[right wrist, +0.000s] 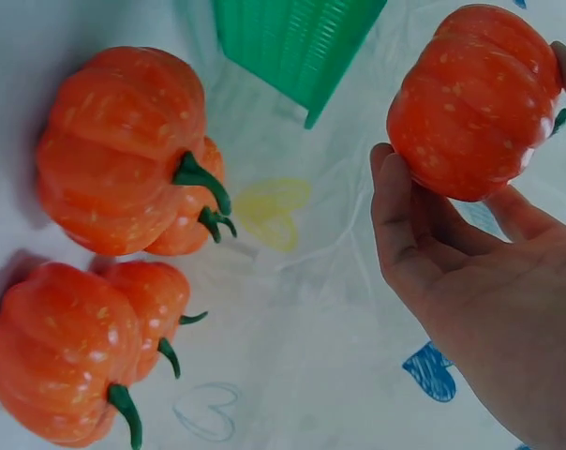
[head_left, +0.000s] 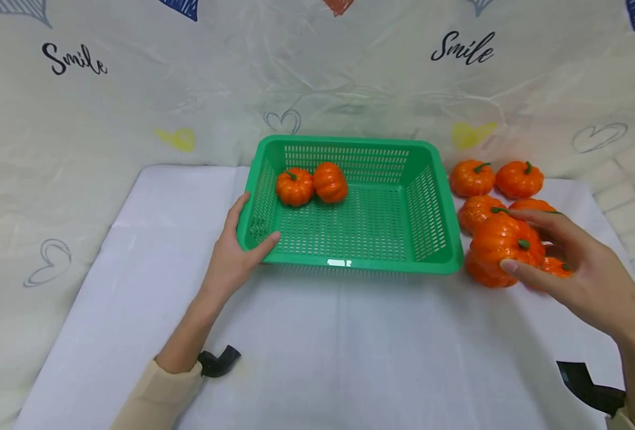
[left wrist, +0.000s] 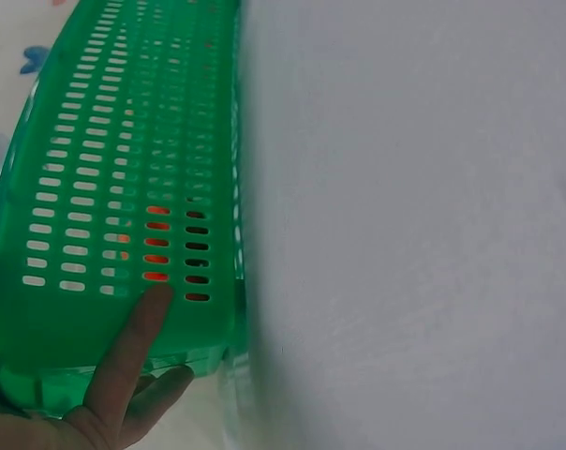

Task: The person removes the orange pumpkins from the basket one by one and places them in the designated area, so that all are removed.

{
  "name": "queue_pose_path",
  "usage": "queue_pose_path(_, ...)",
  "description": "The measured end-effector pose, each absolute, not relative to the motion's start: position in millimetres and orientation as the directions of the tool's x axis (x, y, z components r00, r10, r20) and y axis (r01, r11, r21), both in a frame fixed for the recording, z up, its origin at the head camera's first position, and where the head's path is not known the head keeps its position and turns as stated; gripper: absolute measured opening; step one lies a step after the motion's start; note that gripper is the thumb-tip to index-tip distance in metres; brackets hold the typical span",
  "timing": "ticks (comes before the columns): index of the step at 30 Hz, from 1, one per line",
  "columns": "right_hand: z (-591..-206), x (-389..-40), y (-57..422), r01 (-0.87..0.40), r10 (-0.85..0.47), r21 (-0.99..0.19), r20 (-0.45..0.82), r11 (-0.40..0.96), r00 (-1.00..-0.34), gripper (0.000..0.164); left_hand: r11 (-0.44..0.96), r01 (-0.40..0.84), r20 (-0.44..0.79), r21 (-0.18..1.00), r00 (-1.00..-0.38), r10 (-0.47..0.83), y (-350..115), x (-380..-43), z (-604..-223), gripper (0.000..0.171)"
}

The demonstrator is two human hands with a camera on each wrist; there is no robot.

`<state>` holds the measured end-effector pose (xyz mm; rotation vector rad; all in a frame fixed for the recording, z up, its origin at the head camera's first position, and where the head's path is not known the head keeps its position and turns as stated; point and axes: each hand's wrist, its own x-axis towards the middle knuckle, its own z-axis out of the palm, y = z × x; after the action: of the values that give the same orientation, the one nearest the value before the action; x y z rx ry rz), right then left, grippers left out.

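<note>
A green plastic basket [head_left: 349,263] with slotted walls stands on the white-covered table. Two small orange pumpkins lie side by side in its left part, one [head_left: 294,187] with its green stem up, the other [head_left: 330,183] on its side. My left hand [head_left: 231,260] grips the basket's left front corner, thumb over the rim and fingers along the outer wall. In my right hand [head_left: 586,275] is another orange pumpkin [right wrist: 475,103], held between thumb and fingers. It is raised above the pumpkins beside the basket, clear of them in the right wrist view.
Several more pumpkins [head_left: 472,178] sit close together to the right of the basket, some partly hidden behind my right hand. A pale patterned sheet [head_left: 349,77] covers the area behind the table. White tablecloth [head_left: 339,352] spreads before the basket.
</note>
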<state>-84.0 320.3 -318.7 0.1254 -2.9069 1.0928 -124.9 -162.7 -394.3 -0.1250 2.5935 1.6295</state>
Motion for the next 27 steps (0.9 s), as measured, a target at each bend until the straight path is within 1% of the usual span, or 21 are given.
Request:
queue_pose_path(5,-329,-77,330,-0.022,-0.029,-0.608,-0.001,0.794,-1.0,0.073,0.425,-0.102,-0.099,0.899,-0.995,-0.029,-163,-125,-395,0.093)
queue_pose_path(8,-336,-71,336,-0.005,-0.026,-0.592,-0.027,0.806,-0.999,0.074,0.427,-0.103,-0.1,0.899,-0.995,-0.031,-163,-126,-395,0.093)
queue_pose_path(10,-342,-67,339,0.004,-0.029,-0.584,-0.048,0.812,-0.998,0.076,0.427,-0.102,-0.098,0.899,-0.995,-0.03,-163,-126,-396,0.093)
queue_pose_path(16,-355,-57,347,0.04,-0.044,-0.571,-0.132,0.82,-0.99,0.072,0.423,-0.094,-0.09,0.901,-0.995,-0.03,-163,-127,-395,0.092)
queue_pose_path(18,-358,-55,349,0.05,-0.052,-0.557,-0.165,0.829,-0.985,0.074,0.419,-0.091,-0.087,0.903,-0.996,-0.028,-163,-127,-395,0.093)
queue_pose_path(20,-361,-54,350,0.05,-0.068,-0.54,-0.195,0.84,-0.978,0.077,0.415,-0.089,-0.086,0.906,-0.996,-0.027,-163,-127,-395,0.093)
queue_pose_path(23,-365,-53,349,0.04,-0.093,-0.533,-0.219,0.845,-0.971,0.076,0.41,-0.09,-0.087,0.908,-0.996,-0.025,-163,-127,-395,0.093)
queue_pose_path(27,-371,-51,347,0.0,-0.135,-0.55,-0.203,0.835,-0.97,0.072,0.403,-0.09,-0.089,0.911,-0.996,-0.022,-163,-127,-395,0.093)
